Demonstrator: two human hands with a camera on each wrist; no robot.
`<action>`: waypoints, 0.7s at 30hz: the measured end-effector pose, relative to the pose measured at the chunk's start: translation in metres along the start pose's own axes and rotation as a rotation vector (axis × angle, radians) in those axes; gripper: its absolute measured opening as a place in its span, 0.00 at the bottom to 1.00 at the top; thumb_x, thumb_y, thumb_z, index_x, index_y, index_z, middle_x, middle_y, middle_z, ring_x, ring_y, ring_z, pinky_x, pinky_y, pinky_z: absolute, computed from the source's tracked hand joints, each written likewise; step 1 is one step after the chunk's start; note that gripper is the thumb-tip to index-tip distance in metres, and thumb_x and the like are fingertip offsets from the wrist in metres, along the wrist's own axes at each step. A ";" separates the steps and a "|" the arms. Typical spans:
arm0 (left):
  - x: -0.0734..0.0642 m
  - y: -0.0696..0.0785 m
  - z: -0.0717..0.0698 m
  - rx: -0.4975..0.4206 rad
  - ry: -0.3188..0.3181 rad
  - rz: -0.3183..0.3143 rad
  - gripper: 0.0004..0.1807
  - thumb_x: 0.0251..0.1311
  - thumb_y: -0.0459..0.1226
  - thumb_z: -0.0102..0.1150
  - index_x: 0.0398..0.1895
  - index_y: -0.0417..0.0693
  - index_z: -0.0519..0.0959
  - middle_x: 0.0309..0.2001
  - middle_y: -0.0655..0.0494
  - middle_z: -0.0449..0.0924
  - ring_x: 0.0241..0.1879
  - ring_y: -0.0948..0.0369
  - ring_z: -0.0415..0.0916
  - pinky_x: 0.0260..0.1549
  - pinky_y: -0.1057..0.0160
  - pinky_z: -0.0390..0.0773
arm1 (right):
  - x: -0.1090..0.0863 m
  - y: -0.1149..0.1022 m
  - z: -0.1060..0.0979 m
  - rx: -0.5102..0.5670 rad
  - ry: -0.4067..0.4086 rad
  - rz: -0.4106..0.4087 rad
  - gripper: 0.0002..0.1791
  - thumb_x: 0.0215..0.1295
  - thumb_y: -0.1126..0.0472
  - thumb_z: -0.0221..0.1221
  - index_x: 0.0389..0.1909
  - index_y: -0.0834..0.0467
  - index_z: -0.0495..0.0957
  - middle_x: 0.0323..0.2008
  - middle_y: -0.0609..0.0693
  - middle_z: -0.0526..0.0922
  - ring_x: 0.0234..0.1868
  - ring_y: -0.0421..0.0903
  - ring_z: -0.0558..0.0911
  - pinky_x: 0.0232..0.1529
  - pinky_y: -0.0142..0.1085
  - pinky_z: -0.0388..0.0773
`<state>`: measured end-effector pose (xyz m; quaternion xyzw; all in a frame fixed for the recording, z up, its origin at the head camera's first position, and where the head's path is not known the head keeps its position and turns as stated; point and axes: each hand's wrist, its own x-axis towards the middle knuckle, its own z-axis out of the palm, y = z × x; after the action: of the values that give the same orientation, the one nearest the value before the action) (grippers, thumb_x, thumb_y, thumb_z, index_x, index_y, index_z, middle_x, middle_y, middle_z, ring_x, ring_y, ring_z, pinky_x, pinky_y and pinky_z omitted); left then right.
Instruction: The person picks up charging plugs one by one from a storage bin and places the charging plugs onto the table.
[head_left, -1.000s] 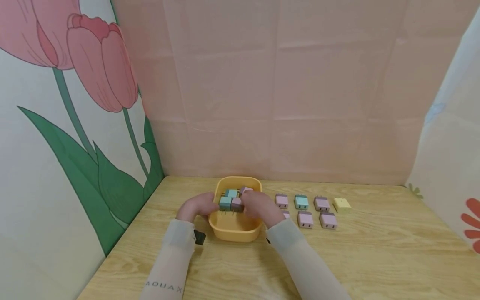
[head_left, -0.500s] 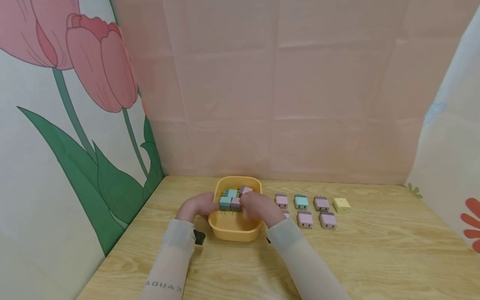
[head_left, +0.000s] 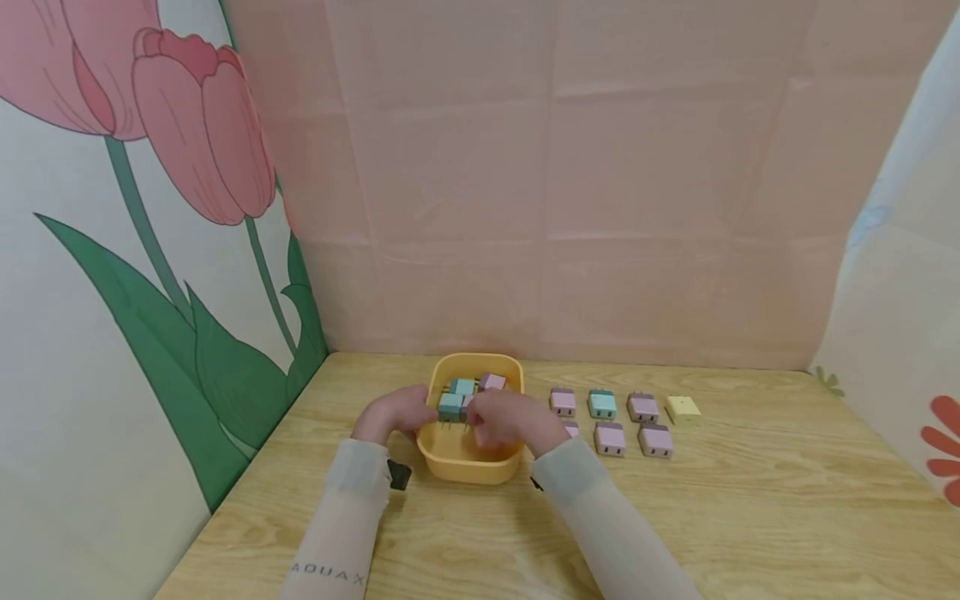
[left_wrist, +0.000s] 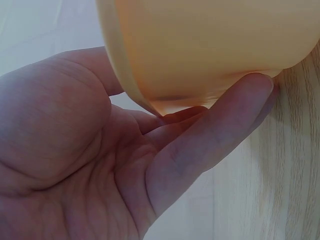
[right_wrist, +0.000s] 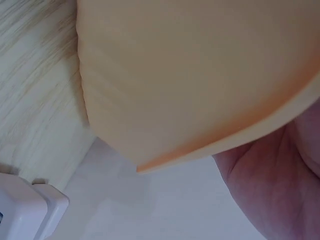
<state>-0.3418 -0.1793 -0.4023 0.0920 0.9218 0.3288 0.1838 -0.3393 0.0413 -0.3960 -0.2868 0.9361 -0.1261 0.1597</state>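
Note:
My left hand (head_left: 401, 408) holds the left rim of a yellow plastic bin (head_left: 471, 473); in the left wrist view its fingers (left_wrist: 215, 125) lie along the bin's outer wall. Reaching over the right side, my right hand (head_left: 510, 415) is inside the bin with its fingertips at a purple charger plug (head_left: 467, 405), which it mostly covers. Whether the fingers pinch the plug is hidden. Beside it sit a teal plug (head_left: 450, 407), another teal plug (head_left: 462, 387) behind, and a pink-purple plug (head_left: 492, 382) at the back right. The right wrist view shows mainly the bin's wall (right_wrist: 190, 75).
Right of the bin, several charger plugs lie in two rows on the wooden table (head_left: 787, 483), among them a teal one (head_left: 602, 404), a pink one (head_left: 610, 438) and a yellow one (head_left: 684, 409) at the end. A pink backdrop (head_left: 600, 208) stands behind.
My right hand has shifted left inside the bin, now covering most of the purple plug and uncovering the pink-purple one at the back. The left hand and bin have stayed put.

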 end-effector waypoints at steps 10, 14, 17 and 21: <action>0.000 -0.001 0.000 -0.007 -0.004 0.005 0.14 0.73 0.33 0.53 0.56 0.35 0.78 0.45 0.40 0.88 0.33 0.57 0.86 0.36 0.60 0.86 | 0.001 0.001 0.001 0.016 -0.020 0.044 0.11 0.73 0.61 0.68 0.54 0.54 0.86 0.43 0.48 0.83 0.46 0.47 0.80 0.52 0.41 0.80; -0.001 0.000 0.000 -0.014 -0.002 -0.001 0.15 0.74 0.33 0.53 0.58 0.35 0.77 0.45 0.40 0.88 0.34 0.56 0.86 0.35 0.61 0.85 | 0.003 0.002 0.002 0.018 -0.018 0.035 0.11 0.72 0.62 0.69 0.52 0.54 0.86 0.42 0.47 0.83 0.45 0.47 0.80 0.52 0.40 0.80; -0.001 0.001 0.000 -0.024 -0.004 -0.002 0.17 0.74 0.33 0.53 0.60 0.34 0.77 0.45 0.40 0.88 0.34 0.55 0.86 0.35 0.61 0.85 | 0.003 0.003 0.002 0.016 -0.016 0.028 0.10 0.71 0.62 0.70 0.50 0.53 0.86 0.42 0.47 0.83 0.45 0.47 0.80 0.51 0.40 0.80; -0.001 0.001 -0.001 -0.027 -0.006 0.001 0.17 0.74 0.33 0.53 0.61 0.34 0.77 0.46 0.40 0.88 0.34 0.55 0.86 0.36 0.60 0.86 | 0.003 0.003 0.002 0.012 -0.016 0.023 0.08 0.70 0.63 0.71 0.47 0.52 0.85 0.41 0.47 0.82 0.45 0.46 0.80 0.50 0.39 0.80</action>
<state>-0.3408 -0.1793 -0.4008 0.0911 0.9166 0.3411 0.1878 -0.3421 0.0420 -0.3993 -0.2761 0.9373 -0.1275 0.1703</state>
